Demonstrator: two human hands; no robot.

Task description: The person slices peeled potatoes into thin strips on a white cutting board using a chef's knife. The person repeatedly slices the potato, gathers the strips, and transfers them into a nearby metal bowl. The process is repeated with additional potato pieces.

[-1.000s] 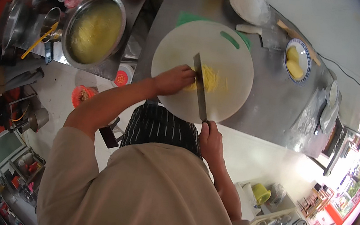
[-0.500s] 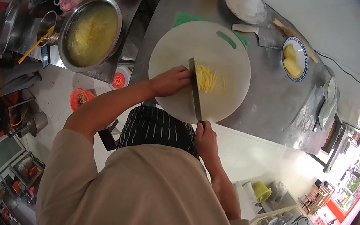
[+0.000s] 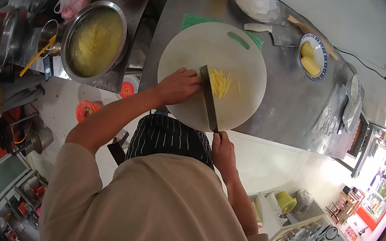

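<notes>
A cleaver [image 3: 209, 101] stands on edge across the round white cutting board [image 3: 179, 38]. Its handle is wrapped in my right hand [image 3: 224, 150] at the board's near edge. Against the blade's left side, my left hand [image 3: 179, 86] presses down with curled fingers; whatever lies under them is hidden. To the right of the blade lies a small heap of thin yellow potato shreds [image 3: 220, 82], with a few strands apart from it. A green cloth [image 3: 194, 20] shows from beneath the far side of the board.
On the steel table at right rest a second cleaver [image 3: 284, 36], a bowl [image 3: 323, 72] with peeled potatoes [image 3: 310, 66], a dish of white powder [image 3: 256, 2] and a rolling pin [image 3: 307, 29]. At left stands a metal basin [image 3: 67, 67] of yellow shreds in liquid.
The view has shifted slightly. Both hands stay at the board, the right still on the cleaver; the blade and left fingers move only a little, and the shreds look much the same.
</notes>
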